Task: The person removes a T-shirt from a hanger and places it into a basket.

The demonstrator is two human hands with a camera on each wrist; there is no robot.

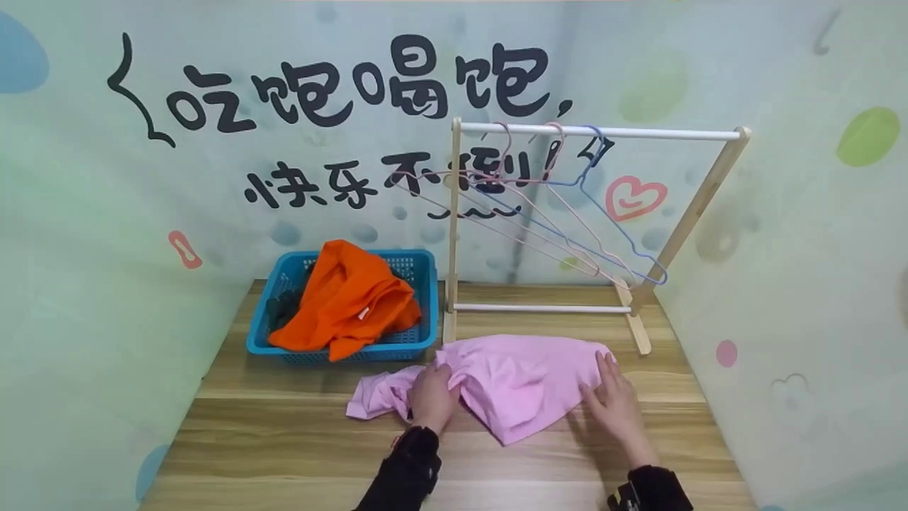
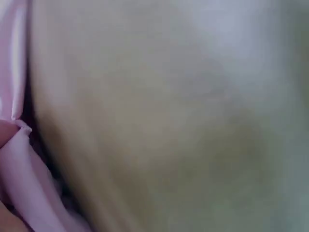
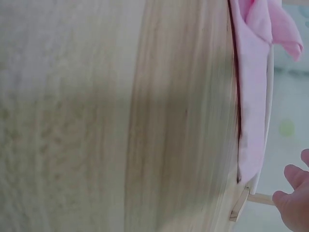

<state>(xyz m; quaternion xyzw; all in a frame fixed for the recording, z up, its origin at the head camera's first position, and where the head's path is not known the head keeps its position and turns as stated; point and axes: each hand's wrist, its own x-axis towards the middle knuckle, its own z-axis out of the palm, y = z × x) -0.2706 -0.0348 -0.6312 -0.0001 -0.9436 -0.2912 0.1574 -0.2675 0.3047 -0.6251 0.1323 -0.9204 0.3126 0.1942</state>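
A pink garment lies rumpled on the wooden table, its left part bunched and its right part spread wider. My left hand pinches a fold of it where the two parts meet; in the left wrist view the gathered pink cloth shows between fingertips at the left edge. At the garment's right edge is my right hand, fingers extended and spread. The right wrist view has this hand at the lower right with nothing gripped, near the pink cloth.
Behind to the left stands a blue basket with an orange garment and dark cloth in it. A wooden rack stands at the back, with pink hangers and a blue hanger on its white rail.
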